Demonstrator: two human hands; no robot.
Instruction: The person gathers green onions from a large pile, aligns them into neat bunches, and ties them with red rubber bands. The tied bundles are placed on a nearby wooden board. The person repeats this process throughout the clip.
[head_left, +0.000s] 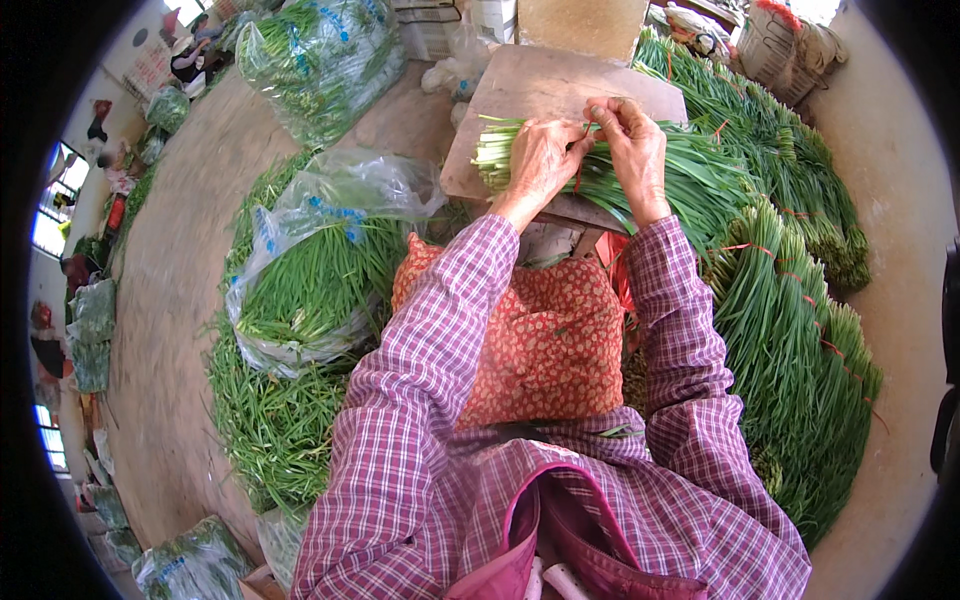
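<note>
A bunch of long green garlic chives (675, 161) lies across a worn board (517, 82), its pale cut stems pointing left. My left hand (541, 154) rests over the bunch near the stems, with thumb and fingers pinched on a thin red tie (589, 129). My right hand (634, 142) is just to the right, above the leaves, its thumb and forefinger pinched together at the upper part of the same tie. Part of the tie hangs down over the bunch. A red floral cloth (555, 337) covers my lap below the board.
Tied chive bundles are stacked in piles (787, 337) at the right, against a wall. At left, an opened plastic bag (360, 187) of chives stands among loose leaves (277, 420). A fuller bag (322, 67) stands behind it. Other people sit far off at the upper left.
</note>
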